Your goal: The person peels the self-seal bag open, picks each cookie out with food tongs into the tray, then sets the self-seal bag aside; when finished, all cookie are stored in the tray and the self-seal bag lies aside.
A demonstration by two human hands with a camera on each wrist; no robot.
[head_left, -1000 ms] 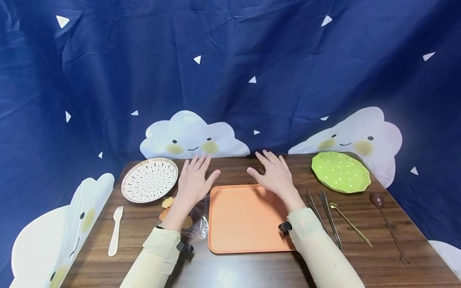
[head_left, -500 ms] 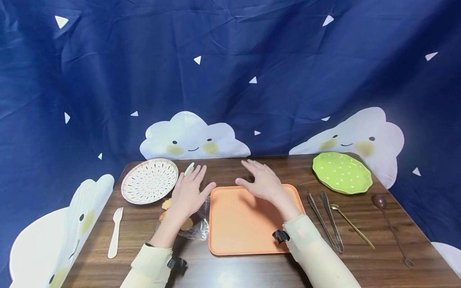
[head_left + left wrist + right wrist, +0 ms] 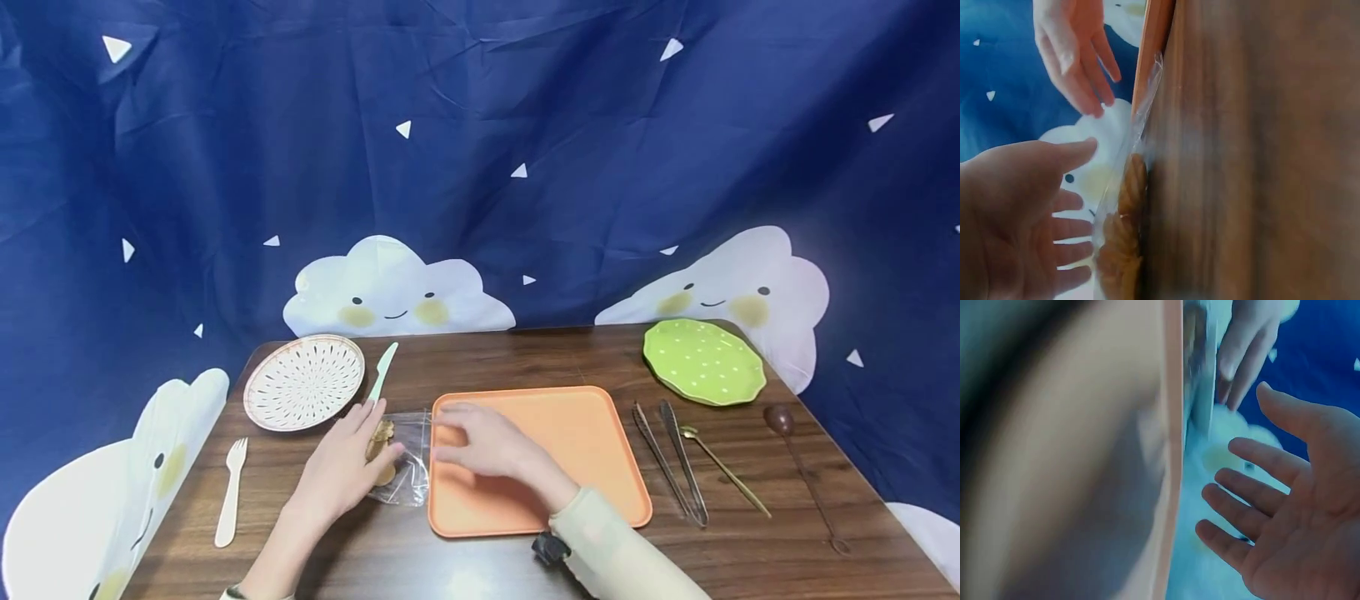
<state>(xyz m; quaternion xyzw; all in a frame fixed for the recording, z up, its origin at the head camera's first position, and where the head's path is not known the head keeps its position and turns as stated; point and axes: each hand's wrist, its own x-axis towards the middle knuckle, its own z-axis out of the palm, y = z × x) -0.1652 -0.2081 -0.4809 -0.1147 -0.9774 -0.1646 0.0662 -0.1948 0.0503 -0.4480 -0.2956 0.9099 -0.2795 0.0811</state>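
A clear plastic bag (image 3: 411, 458) holding golden-brown pieces that look like cookies (image 3: 1124, 250) lies on the table, left of the orange tray (image 3: 592, 450). My left hand (image 3: 341, 462) hovers at the bag's left side and hides part of it. In the left wrist view its fingers and thumb are spread, with nothing between them. Over the tray's left edge reaches my right hand (image 3: 483, 442), its fingers extended and apart in the right wrist view (image 3: 1297, 500). It holds nothing.
Left are a white patterned plate (image 3: 303, 383), a mint knife (image 3: 383, 371) and a white fork (image 3: 232, 492). Right are a green dotted plate (image 3: 703, 362), metal tongs (image 3: 678, 467), a thin gold spoon (image 3: 727, 473) and a brown long-handled spoon (image 3: 806, 475). A blue curtain (image 3: 480, 150) hangs behind the table.
Both hands have come back from the table's far side and down toward the bag. The right hand has swung left across the tray. The mint knife has come into sight.
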